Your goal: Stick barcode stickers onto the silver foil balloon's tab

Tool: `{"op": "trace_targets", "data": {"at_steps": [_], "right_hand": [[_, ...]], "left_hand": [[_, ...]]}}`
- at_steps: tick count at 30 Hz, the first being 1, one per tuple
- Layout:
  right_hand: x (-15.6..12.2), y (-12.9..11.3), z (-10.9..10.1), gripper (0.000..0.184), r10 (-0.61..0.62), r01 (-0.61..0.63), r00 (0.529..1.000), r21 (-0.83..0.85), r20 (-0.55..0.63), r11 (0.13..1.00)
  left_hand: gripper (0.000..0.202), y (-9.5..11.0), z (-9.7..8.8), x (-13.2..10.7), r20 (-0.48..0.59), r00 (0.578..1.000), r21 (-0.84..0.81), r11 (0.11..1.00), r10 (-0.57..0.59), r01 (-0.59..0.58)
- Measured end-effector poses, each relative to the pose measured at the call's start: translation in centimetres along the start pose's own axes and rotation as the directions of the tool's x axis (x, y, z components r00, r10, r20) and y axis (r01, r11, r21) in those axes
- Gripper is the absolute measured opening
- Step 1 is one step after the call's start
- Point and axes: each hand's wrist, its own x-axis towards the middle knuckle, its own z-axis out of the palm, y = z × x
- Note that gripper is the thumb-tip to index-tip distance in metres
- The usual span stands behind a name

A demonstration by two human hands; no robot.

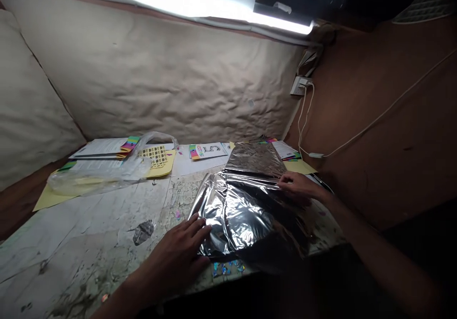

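Note:
A shiny silver foil sheet (237, 214) lies across the worktop, wrinkled and hanging over the front edge. My left hand (183, 243) rests on its left side, fingers stretched out and lying flat. At the sheet's far right, my right hand (298, 184) pinches the foil between thumb and fingers. Behind it lies another stretch of foil (255, 157), flatter and duller; I cannot tell whether the two are joined. Small glittery scraps (227, 267) lie on the worktop by the near edge of the foil.
Crumpled clear plastic (103, 178) and a yellow sheet with dark prints (154, 157) lie back left. A colourful printed card (209, 151) is at the back. White cables (303, 119) run down from a wall socket (300, 85). A dark scrap (143, 232) lies on the worn worktop (89, 247).

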Motion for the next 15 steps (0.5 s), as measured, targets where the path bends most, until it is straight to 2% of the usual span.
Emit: {"op": "trace_targets", "data": {"at_steps": [1,3,4,6,7,8,10,12,14,15], "right_hand": [[-0.8,-0.8,0.0,0.033,-0.048,0.048,0.999,-0.028,-0.001,0.998],[-3.5,-3.0,0.8,0.052,-0.181,0.185,0.982,-0.077,0.059,0.98],[-5.2,-4.1,1.7,0.065,-0.246,0.259,0.958,-0.073,0.148,0.963],[-8.9,-6.1,3.9,0.088,-0.324,0.357,0.879,-0.034,0.349,0.933],[-10.5,-6.7,4.9,0.091,-0.362,0.404,0.85,-0.033,0.383,0.914],[-11.9,-7.1,5.8,0.085,-0.378,0.424,0.847,-0.045,0.374,0.905],[-13.5,-7.2,6.7,0.056,-0.392,0.428,0.874,-0.073,0.288,0.901],[-13.4,-6.7,6.0,0.034,-0.35,0.364,0.928,-0.108,0.129,0.925],[-12.1,-6.2,4.0,0.028,-0.25,0.237,0.965,-0.141,-0.084,0.961],[-11.2,-6.0,2.6,0.029,-0.188,0.162,0.961,-0.136,-0.201,0.977]], "left_hand": [[0.052,0.0,0.1,-0.1,-0.008,1.0,0.014,1.0,0.006,-0.006],[0.046,0.0,0.5,-0.2,-0.032,0.999,0.042,0.999,0.023,-0.021],[0.043,0.0,0.6,-0.1,-0.046,0.998,0.052,0.998,0.032,-0.03],[0.035,-0.1,0.8,0.2,-0.07,0.996,0.058,0.997,0.047,-0.043],[0.031,-0.2,0.8,0.4,-0.074,0.996,0.05,0.998,0.05,-0.047],[0.028,-0.4,0.7,0.6,-0.07,0.996,0.032,0.998,0.051,-0.049],[0.027,-0.5,0.4,0.9,-0.064,0.997,-0.026,0.998,0.049,-0.051],[0.027,-0.6,0.0,1.2,-0.067,0.998,-0.094,0.995,0.021,-0.027],[0.029,-0.5,-0.4,1.2,-0.081,0.996,-0.16,0.987,-0.036,0.023],[0.031,-0.4,-0.5,1.2,-0.083,0.995,-0.193,0.98,-0.063,0.046]]}}
